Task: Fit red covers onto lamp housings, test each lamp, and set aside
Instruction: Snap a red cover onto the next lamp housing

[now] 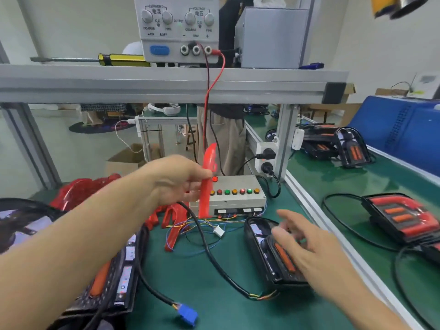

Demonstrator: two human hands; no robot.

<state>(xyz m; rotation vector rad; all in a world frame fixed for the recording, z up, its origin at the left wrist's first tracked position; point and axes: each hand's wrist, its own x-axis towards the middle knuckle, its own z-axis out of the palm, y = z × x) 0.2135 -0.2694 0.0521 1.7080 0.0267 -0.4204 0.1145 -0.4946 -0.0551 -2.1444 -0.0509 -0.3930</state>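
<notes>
One red cover (206,184) was pinched edge-up in my left hand (177,181); right hand (307,241), fingers spread and motion-blurred, sat over the bare lamp housing (264,248). I'd have steadied the housing first, then lined the cover up with its outline before pressing it home.

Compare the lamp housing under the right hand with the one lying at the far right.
The housing under the right hand, lamp housing, shows bare orange strips and no red cover; the far-right lamp has red wrapped around its strips. The near one lies on the green mat by the test box; the other lies beyond the rail. Both are black with cables.
</notes>
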